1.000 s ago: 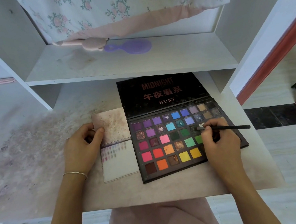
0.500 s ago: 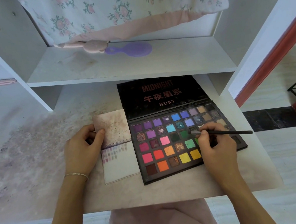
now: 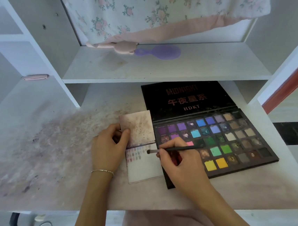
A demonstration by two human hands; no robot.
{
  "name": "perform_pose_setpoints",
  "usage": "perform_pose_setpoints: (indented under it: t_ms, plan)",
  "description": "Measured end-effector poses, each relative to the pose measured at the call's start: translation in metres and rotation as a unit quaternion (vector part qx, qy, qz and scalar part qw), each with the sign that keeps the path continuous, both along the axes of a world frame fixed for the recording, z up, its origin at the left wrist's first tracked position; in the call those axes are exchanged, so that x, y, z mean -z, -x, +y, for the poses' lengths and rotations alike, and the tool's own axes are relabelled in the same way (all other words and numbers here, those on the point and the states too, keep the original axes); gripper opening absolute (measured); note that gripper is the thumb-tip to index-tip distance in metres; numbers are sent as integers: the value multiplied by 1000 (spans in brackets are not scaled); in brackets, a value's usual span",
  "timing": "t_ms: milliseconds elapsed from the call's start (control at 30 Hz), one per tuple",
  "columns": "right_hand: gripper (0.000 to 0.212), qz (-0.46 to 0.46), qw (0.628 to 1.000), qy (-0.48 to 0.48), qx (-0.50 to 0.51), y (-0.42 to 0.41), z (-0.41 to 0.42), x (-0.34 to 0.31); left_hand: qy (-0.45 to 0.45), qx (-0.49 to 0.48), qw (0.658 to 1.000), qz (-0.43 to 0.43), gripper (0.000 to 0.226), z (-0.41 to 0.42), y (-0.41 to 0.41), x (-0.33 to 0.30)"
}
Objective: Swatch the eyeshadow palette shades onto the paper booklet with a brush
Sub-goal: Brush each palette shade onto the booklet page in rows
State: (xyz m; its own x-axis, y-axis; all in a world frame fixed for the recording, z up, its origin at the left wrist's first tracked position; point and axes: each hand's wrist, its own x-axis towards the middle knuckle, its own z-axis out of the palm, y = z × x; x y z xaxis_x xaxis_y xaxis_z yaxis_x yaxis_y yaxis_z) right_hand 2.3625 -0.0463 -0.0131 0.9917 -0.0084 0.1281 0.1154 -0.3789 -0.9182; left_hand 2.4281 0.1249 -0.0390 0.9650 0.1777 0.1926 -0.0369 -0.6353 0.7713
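An open black eyeshadow palette with many coloured pans lies on the desk, its lid folded back. Left of it lies a small paper booklet, open, with rows of pinkish swatches near the top of its lower page. My left hand pinches the booklet's stained upper page at its left edge. My right hand grips a thin black brush and covers the palette's left pans. The brush tip sits over the lower page's upper right, beside the swatches.
A white shelf hangs just above the desk, carrying a purple hairbrush and a pink item. Floral cloth drapes above it. The desk surface at the left is stained with powder. The desk's front edge runs below my wrists.
My right hand has carried the brush leftward, off the palette's green and pale pans and onto the booklet's lower page. My left hand keeps its hold on the booklet.
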Motion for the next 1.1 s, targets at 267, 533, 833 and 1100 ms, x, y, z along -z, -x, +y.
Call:
perform_pose_setpoints:
  t_ms: [267, 533, 833, 1100]
  plan:
    - [23, 16, 999, 30, -31, -5, 8, 1, 1, 0, 1000, -6, 7, 1, 0, -1]
    - [25, 28, 997, 54, -55, -6, 8, 3, 6, 3, 1000, -2, 10, 2, 0, -1]
    - [27, 28, 994, 81, -60, -6, 9, 2, 5, -1, 1000, 5, 9, 0, 0, -3]
    - [13, 30, 994, 83, -62, -6, 8, 3, 8, 0, 1000, 3, 5, -1, 1, -3]
